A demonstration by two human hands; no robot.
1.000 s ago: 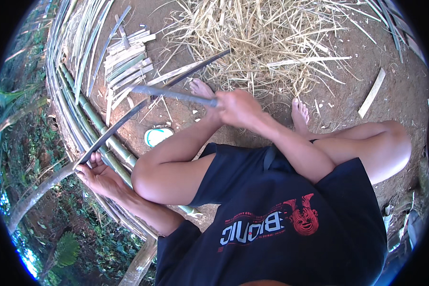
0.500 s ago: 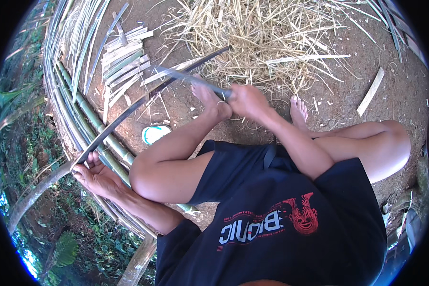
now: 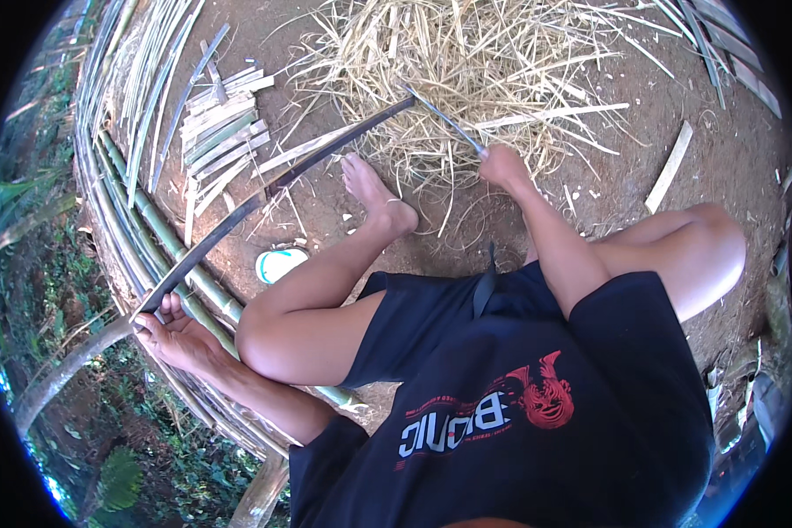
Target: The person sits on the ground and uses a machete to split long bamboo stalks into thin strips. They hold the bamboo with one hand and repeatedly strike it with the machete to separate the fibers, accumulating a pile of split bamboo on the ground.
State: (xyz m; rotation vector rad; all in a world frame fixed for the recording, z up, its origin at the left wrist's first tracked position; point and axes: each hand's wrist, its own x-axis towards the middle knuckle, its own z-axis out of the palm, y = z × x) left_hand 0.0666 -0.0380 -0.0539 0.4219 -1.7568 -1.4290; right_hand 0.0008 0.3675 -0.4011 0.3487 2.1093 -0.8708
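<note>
A long, dark bamboo strip [image 3: 216, 238] slants up and away from my left hand [image 3: 183, 339] to the pile of shavings. That hand is closed on its near end, thumb and fingers pinching it. In my right hand [image 3: 505, 169] is a knife [image 3: 449, 121], gripped by a handle that my fist hides. Its thin blade points up and left, and its tip overlaps the strip's far end; whether they touch I cannot tell. A curved pale pole [image 3: 70, 365] lies beyond my left hand; whether it joins the strip is unclear.
Straw-coloured shavings [image 3: 466, 53] are heaped ahead. Short split bamboo pieces [image 3: 224, 132] lie stacked at the far left, near green bamboo poles [image 3: 163, 216]. A white round container [image 3: 280, 265] sits beside my left shin. One loose slat [image 3: 669, 167] lies at the right.
My right hand has moved right and forward with the knife, bringing the blade from across the strip's middle to its far end. My left hand still holds the near end.
</note>
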